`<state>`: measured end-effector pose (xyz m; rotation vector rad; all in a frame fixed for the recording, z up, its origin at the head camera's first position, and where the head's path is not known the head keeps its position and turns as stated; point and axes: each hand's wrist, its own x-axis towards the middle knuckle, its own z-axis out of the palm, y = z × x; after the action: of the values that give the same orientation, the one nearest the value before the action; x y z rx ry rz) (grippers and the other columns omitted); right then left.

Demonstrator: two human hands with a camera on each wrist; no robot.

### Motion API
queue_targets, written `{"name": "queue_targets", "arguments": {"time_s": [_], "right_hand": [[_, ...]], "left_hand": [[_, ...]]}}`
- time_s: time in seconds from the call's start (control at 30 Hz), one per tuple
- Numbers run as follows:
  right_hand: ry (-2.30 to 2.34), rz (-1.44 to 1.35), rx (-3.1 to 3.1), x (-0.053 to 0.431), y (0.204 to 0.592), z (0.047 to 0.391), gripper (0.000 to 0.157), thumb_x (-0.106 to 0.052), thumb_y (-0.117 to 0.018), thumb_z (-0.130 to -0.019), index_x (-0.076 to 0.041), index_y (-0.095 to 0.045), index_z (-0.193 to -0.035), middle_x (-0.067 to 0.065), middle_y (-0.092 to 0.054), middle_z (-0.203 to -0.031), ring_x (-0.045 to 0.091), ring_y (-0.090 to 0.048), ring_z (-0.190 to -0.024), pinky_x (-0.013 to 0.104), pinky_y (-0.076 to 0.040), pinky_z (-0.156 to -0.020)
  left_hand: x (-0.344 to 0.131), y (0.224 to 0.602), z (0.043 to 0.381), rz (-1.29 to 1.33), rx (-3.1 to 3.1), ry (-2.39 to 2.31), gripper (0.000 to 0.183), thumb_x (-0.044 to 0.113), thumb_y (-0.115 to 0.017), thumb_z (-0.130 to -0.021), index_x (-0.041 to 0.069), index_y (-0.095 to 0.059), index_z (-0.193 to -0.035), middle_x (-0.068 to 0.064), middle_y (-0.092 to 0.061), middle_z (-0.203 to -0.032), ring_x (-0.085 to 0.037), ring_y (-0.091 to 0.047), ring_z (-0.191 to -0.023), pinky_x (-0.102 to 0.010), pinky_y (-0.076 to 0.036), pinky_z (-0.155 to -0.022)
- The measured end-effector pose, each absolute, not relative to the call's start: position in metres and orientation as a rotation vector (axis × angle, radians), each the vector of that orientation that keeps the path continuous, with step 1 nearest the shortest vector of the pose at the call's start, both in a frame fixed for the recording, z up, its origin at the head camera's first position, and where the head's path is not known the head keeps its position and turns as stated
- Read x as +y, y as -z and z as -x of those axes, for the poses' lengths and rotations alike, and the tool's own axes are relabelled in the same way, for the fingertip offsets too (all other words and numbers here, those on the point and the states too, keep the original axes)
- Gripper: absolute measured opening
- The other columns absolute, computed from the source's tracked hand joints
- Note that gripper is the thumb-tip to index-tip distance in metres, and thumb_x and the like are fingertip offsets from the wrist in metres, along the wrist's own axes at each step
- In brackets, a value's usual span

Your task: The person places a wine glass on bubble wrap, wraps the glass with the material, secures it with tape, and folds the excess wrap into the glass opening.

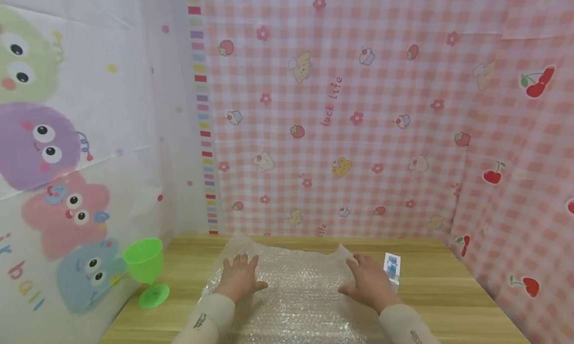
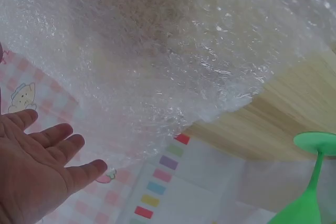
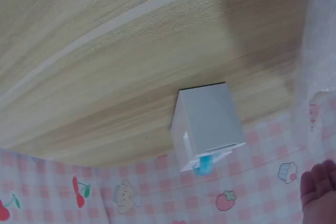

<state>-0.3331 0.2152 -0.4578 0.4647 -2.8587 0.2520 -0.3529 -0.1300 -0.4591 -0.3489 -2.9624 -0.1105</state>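
A sheet of clear bubble wrap [image 1: 296, 296] lies spread over the middle of the wooden table, its far corners lifted a little. My left hand [image 1: 239, 276] is over its left part, palm down, fingers spread and thumb pointing inward. In the left wrist view that hand [image 2: 39, 169] shows straight fingers beside the wrap [image 2: 157, 77]. Over the right edge of the sheet is my right hand [image 1: 369, 283], fingers extended toward the far corner. Only part of the right hand [image 3: 319, 195] shows at the corner of the right wrist view. Neither hand grips anything.
A green plastic goblet [image 1: 144, 264] stands at the table's left edge. Just beyond my right hand is a small white box [image 3: 212, 119] with a light-blue piece at its top. Patterned cloths [image 1: 332, 149] hang behind and on both sides of the wooden table [image 1: 430, 284].
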Motion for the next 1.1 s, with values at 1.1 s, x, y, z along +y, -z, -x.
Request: {"name": "queue_targets", "arguments": {"time_s": [1.1], "right_hand": [[-0.137, -0.619, -3.028, 0.216, 0.489, 0.31, 0.045, -0.058, -0.078, -0.068, -0.018, -0.061, -0.08, 0.002, -0.055, -0.088, 0.026, -0.051, -0.082, 0.05, -0.049, -0.073]], "left_hand": [[-0.175, 0.467, 0.338, 0.299, -2.972, 0.314, 0.073, 0.051, -0.075, -0.081, 0.0, -0.058, -0.131, -0.029, -0.058, -0.125, -0.049, -0.054, -0.114, -0.064, -0.046, -0.091]]}}
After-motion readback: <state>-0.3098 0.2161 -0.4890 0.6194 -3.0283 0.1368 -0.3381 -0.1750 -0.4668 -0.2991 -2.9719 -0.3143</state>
